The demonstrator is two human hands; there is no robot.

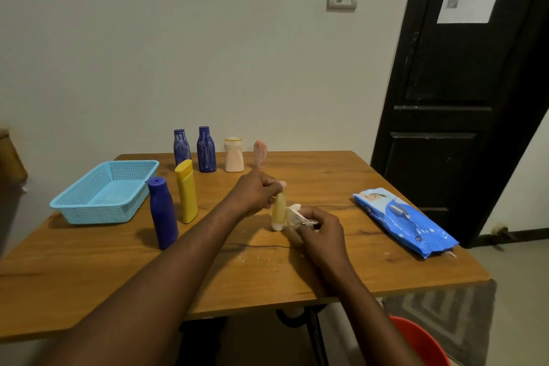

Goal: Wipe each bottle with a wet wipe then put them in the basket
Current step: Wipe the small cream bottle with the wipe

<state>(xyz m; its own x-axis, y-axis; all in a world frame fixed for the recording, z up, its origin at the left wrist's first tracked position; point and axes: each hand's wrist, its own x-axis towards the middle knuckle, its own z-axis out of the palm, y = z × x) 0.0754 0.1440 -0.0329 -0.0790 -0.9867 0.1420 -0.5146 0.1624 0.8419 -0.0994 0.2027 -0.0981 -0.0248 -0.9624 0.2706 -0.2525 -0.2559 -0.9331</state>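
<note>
Head view shows a wooden table (89, 291) with the work barely begun. At the centre of the frame the left hand (252, 192) pinches the top of a small yellow tube (279, 211) that stands upright on its white cap on the table, fingers closed round its upper end. Just to the right, the right hand (319, 230) is closed on a crumpled white wet wipe (294, 212) and presses it against the tube's lower side.

The light blue basket (89, 211), at the left of the frame, has nothing visible inside it, so no bottle seems to be finished yet. The tube in hand looks to be the first one wiped, and it is not yet in the basket.

Six more wait. A dark blue bottle (162, 214) and a tall yellow bottle (186, 192) stand left of centre, near the basket's right edge. Further up the frame, along the far side of the table by the wall, stand two more blue bottles (181, 147) (206, 149), a white bottle (234, 155) and a pink tube (260, 154), partly hidden behind the left hand.

The blue pack of wipes (407, 223) lies at the right of the frame, well apart from the hands.

By my judgement nearly all remains: finishing this tube, dropping it in, then the other six.
</note>
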